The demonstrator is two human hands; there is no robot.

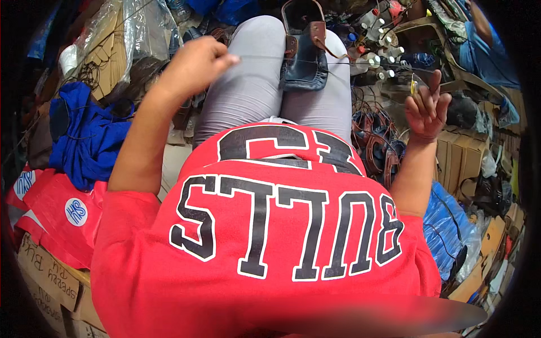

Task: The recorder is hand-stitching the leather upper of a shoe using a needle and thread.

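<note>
A dark blue leather shoe upper point(305, 66) with brown trim and a brown lace rests across my thighs, between my knees. Thin dark thread point(375, 63) runs out from both sides of it toward my hands. Raised to the left of the shoe, my left hand point(198, 63) is closed, slightly blurred, with the thread leading to its fingers. Out to the right, my right hand point(428, 110) is held up with the thread reaching it, some fingers curled and others raised. A small, thin, partly yellow item point(414, 85) shows at its fingers; its kind is unclear.
Several small bottles point(383, 59) stand beyond my right knee. Brown-trimmed shoe pieces point(378, 138) lie beside my right thigh. Blue cloth point(87, 135) and red bags point(62, 217) sit at my left; cardboard point(459, 158) and blue plastic point(445, 231) at my right. Another person's arm point(480, 25) shows far right.
</note>
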